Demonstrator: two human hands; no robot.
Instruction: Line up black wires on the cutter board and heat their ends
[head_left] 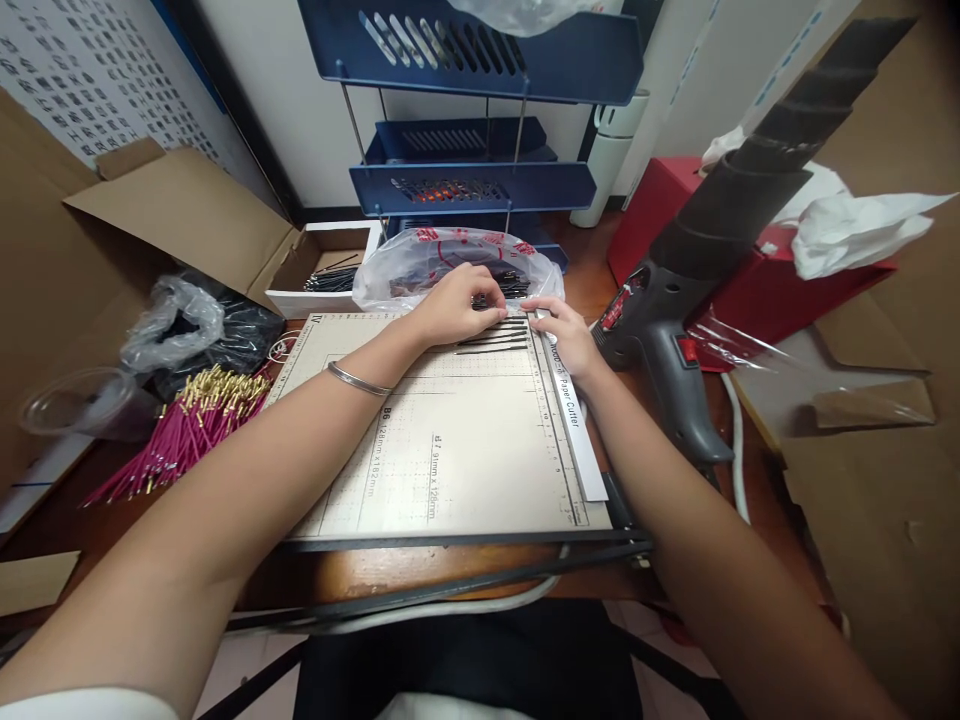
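Observation:
My left hand (465, 303) is over the far part of a cream paper cutter (487, 440), its thumb and fingertips pinched together at the end of a thin black strip (511, 321). Several more black strips (495, 348) lie side by side just below, their right ends near the cutter's white guard bar (574, 425). My right hand (568, 338) rests at the far end of that bar, fingers stretched and thumb apart from them. A clear plastic bag (382, 280) with red print, holding more black pieces, lies right behind my left hand.
Magenta wires with gold ends (202, 420) are bundled on the left, near an open carton (202, 215). Blue shelves (480, 185) stand at the back. At right are a grey heat gun (675, 330) and a red tissue box (660, 215). A cable runs along the table's front.

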